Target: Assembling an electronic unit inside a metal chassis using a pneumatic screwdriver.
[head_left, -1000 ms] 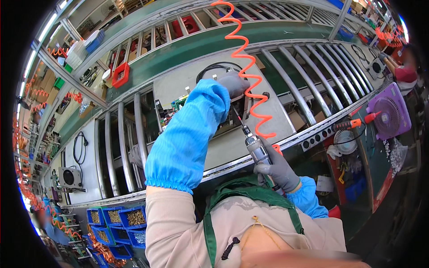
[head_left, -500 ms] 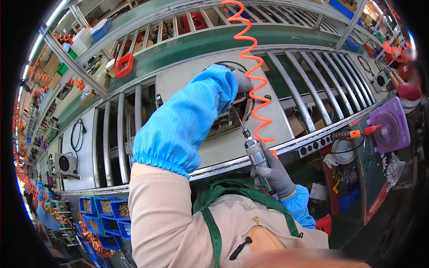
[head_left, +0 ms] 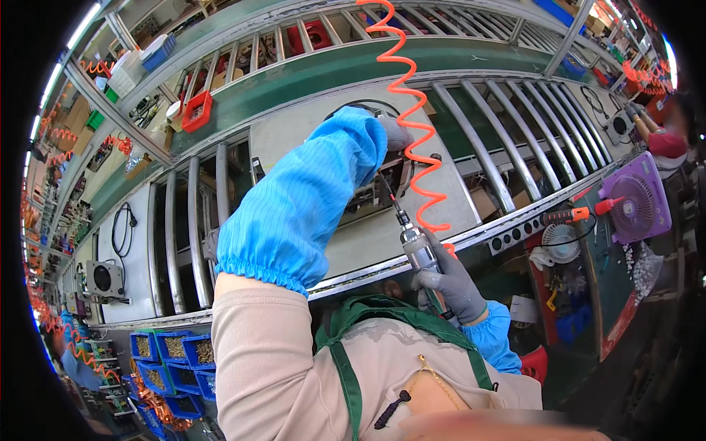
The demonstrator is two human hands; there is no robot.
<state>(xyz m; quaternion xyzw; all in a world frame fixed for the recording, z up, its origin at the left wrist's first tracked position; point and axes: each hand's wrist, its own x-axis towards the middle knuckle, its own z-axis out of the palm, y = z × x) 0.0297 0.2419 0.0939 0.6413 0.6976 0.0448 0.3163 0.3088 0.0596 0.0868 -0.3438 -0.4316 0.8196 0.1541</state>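
Observation:
My right hand (head_left: 457,285), in a grey glove, is wrapped round an air screwdriver (head_left: 419,250) with a silver body. Its long thin bit (head_left: 390,189) points up and away, its tip at a dark open-framed unit (head_left: 362,204) on the pale work board (head_left: 368,246). A blue sleeve covers my left forearm (head_left: 294,202), which reaches across that unit and hides much of it. Beyond the sleeve my left hand (head_left: 397,135), also gloved in grey, rests at the unit's far side. Its fingers are hidden, so what it touches does not show.
An orange coiled air hose (head_left: 412,95) hangs just right of my left hand. Metal rollers (head_left: 507,147) flank the board. Blue bins of small parts (head_left: 176,345) stand lower left. At right are a purple fan (head_left: 636,198), a power strip (head_left: 515,237) and a co-worker (head_left: 665,140).
The whole view has shifted slightly, with the board and rollers a little further left. Both hands and the screwdriver keep nearly the same pose.

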